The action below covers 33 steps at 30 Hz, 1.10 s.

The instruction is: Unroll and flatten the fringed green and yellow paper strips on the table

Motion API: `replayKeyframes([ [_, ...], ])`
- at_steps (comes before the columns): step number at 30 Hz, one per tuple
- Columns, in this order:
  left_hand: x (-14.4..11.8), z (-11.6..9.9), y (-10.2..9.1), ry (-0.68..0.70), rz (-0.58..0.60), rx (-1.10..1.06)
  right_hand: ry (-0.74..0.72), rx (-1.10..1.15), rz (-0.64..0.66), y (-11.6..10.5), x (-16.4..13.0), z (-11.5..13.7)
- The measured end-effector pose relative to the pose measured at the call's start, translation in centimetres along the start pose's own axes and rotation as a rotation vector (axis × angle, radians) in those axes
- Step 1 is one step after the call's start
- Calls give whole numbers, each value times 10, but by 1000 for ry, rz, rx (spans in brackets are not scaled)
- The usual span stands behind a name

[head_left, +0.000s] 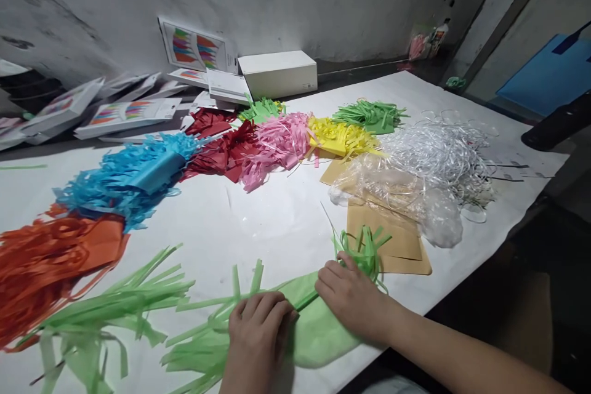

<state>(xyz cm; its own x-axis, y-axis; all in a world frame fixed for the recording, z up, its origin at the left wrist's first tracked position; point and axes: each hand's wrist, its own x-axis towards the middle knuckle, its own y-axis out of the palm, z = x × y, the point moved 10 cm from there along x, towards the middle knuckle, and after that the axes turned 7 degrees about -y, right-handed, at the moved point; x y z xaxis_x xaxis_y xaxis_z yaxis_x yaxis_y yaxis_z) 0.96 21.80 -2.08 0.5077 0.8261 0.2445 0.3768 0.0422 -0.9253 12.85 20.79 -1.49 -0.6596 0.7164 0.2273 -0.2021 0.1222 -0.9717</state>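
Note:
Light green fringed tissue paper (318,338) lies on the table edge nearest me, its middle uncut and its strips spreading at both ends. My left hand (258,332) has its fingers curled on the sheet's left side, where a narrow rolled fold begins. At the other end of that fold, my right hand (348,295) grips the tissue with bent fingers, close to the bunched green strips (367,252). Both thumbs are mostly hidden. Another green tissue tassel (120,308) lies flat to the left of my hands.
Orange (99,240), blue (159,172), dark red (224,154), pink (281,141) and yellow tissue bundles (332,141) curve across the white table covering (249,221). Clear string (434,148) and brown envelopes (385,237) lie right. Boxes (279,74) stand along the wall.

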Motion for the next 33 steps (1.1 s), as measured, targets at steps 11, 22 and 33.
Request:
replayKeyframes([
  [11, 14, -8, -4, -108, 99, 236, 182, -62, 28, -4, 2, -22],
  [22, 39, -34, 6, 100, 195, 281, -57, -4, -145, -12, 9, 14],
  [33, -16, -49, 20, 326, 47, 123, 604, 403, -759, -57, -35, -78],
])
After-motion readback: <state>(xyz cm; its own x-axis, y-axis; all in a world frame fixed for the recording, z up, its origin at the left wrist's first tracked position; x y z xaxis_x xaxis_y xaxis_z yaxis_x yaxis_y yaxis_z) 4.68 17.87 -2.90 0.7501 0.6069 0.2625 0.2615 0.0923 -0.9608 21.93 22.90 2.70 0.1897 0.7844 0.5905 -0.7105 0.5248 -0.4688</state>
